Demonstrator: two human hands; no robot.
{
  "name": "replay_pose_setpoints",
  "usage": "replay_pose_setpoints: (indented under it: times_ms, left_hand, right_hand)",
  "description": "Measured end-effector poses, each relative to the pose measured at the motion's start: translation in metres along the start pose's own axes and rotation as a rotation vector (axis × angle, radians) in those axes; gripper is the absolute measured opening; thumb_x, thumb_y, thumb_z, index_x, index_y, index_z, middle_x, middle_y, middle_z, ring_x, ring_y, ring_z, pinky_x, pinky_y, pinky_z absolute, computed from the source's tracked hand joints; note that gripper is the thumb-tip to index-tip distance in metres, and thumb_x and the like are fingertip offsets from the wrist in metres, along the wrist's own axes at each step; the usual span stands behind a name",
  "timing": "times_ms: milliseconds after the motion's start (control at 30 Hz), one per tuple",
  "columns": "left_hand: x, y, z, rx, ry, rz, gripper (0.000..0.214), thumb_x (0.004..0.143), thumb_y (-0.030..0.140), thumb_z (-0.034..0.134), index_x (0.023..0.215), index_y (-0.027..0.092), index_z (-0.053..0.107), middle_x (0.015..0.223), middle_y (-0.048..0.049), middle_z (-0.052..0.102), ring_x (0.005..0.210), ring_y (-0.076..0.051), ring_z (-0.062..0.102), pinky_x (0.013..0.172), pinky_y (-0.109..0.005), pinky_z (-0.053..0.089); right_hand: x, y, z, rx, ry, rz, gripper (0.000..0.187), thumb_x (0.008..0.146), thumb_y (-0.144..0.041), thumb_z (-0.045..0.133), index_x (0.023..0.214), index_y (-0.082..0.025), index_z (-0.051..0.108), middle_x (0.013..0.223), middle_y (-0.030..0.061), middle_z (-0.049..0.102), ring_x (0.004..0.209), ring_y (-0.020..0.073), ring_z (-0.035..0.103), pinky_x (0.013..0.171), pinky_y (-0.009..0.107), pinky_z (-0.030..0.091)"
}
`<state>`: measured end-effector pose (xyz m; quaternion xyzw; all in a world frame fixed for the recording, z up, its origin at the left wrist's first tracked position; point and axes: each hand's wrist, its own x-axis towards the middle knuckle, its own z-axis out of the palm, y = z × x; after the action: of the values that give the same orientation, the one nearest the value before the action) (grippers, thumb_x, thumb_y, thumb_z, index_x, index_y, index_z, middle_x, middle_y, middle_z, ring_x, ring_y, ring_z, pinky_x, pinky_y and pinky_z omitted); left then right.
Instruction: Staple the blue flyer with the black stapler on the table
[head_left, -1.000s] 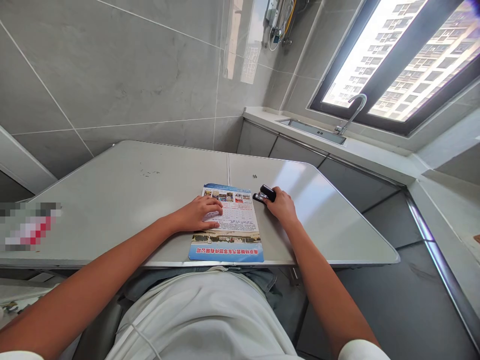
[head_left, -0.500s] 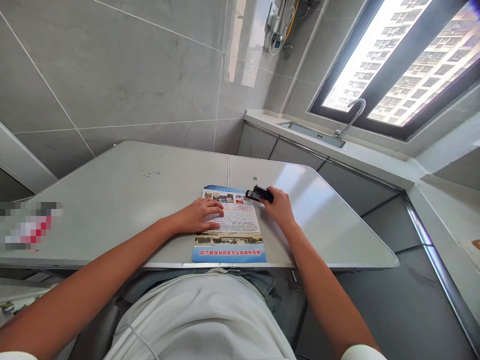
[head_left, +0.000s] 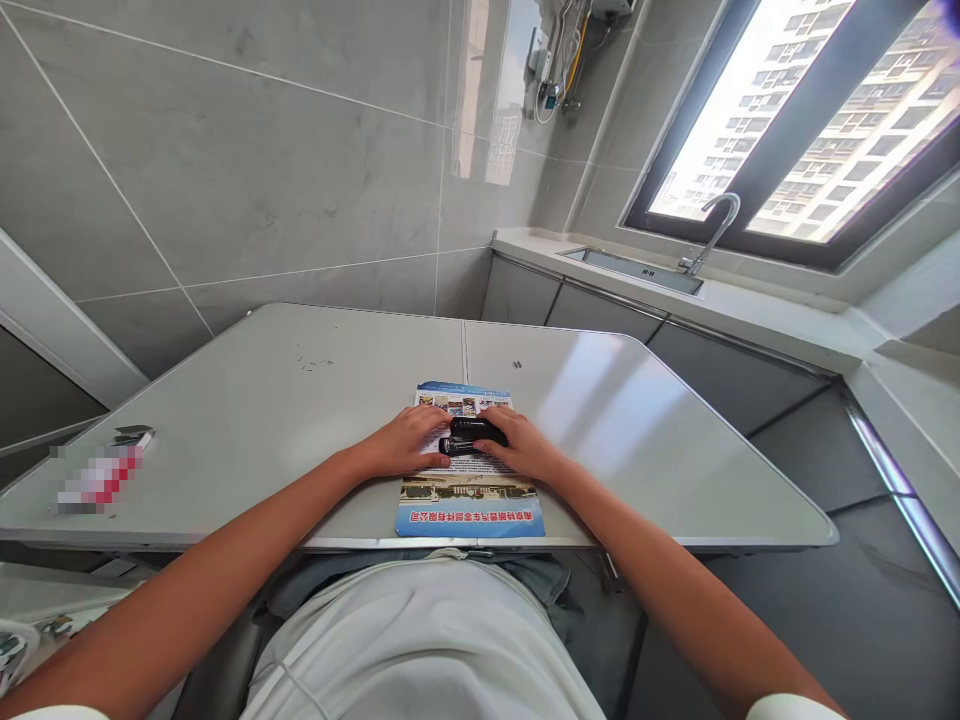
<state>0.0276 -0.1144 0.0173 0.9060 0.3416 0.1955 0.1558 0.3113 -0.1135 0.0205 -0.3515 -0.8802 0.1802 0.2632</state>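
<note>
A black stapler [head_left: 474,437] lies across the upper part of a printed leaflet [head_left: 471,524] with a blue border and small photos. My right hand [head_left: 525,445] is closed around the stapler's right end, thumb at the near side and fingers at the far side. The stapler's jaws look apart towards the left. My left hand [head_left: 405,442] rests on the leaflet's left edge, thumb and fingers spread on either side of the stapler's left end. Whether these fingers touch the stapler is hard to tell. Part of the leaflet's print is hidden under both hands.
The light table [head_left: 352,365] has a seam down its middle. Small staple pieces [head_left: 517,364] lie beyond the leaflet, and dark bits [head_left: 315,363] at the far left. A partly blurred red-and-white item [head_left: 112,470] sits at left. A counter with a sink [head_left: 637,268] stands behind right.
My right hand has brought the stapler left and nearer, from the leaflet's upper right edge to over its middle, close to my left hand. The camera view has shifted slightly.
</note>
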Motion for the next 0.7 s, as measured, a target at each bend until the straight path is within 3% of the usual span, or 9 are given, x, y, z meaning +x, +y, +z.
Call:
replay_pose_setpoints:
  times_ms: [167, 367, 533, 700]
  left_hand:
    - [-0.001, 0.001, -0.001, 0.035, -0.008, -0.004, 0.04, 0.093, 0.051, 0.069, 0.121, 0.023, 0.068, 0.137, -0.0126, 0.064, 0.132, -0.033, 0.057, 0.111, -0.05, 0.045]
    - [-0.002, 0.001, -0.004, -0.009, 0.008, -0.011, 0.058, 0.091, 0.062, 0.068, 0.133, 0.023, 0.059, 0.139, -0.0131, 0.063, 0.134, -0.033, 0.054, 0.113, -0.049, 0.043]
    - [-0.001, 0.002, -0.009, -0.089, 0.163, -0.084, 0.037, 0.107, 0.052, 0.041, 0.124, 0.025, 0.06, 0.128, -0.0083, 0.066, 0.121, -0.026, 0.058, 0.109, -0.047, 0.043]
    - [0.0, -0.002, -0.007, -0.107, 0.252, -0.175, 0.031, 0.107, 0.046, 0.041, 0.109, 0.025, 0.064, 0.114, -0.007, 0.066, 0.108, -0.024, 0.061, 0.101, -0.046, 0.048]
  right_hand:
    - [0.0, 0.001, -0.005, 0.053, -0.026, -0.06, 0.04, 0.093, -0.039, 0.071, 0.127, -0.022, 0.058, 0.12, 0.0094, 0.069, 0.108, 0.0252, 0.062, 0.093, 0.037, 0.048]
    - [0.001, 0.005, -0.013, 0.014, -0.078, -0.038, 0.019, 0.091, -0.036, 0.07, 0.1, -0.021, 0.063, 0.095, 0.0034, 0.068, 0.085, 0.0196, 0.058, 0.078, 0.031, 0.045]
    - [-0.01, 0.027, -0.042, 0.051, -0.175, 0.029, 0.021, 0.086, -0.04, 0.071, 0.092, -0.02, 0.064, 0.087, 0.0, 0.065, 0.076, 0.0171, 0.056, 0.069, 0.027, 0.044]
    - [-0.041, 0.064, -0.08, 0.096, -0.159, 0.247, 0.038, 0.077, -0.046, 0.078, 0.106, -0.021, 0.073, 0.102, 0.006, 0.074, 0.091, 0.026, 0.066, 0.082, 0.036, 0.054]
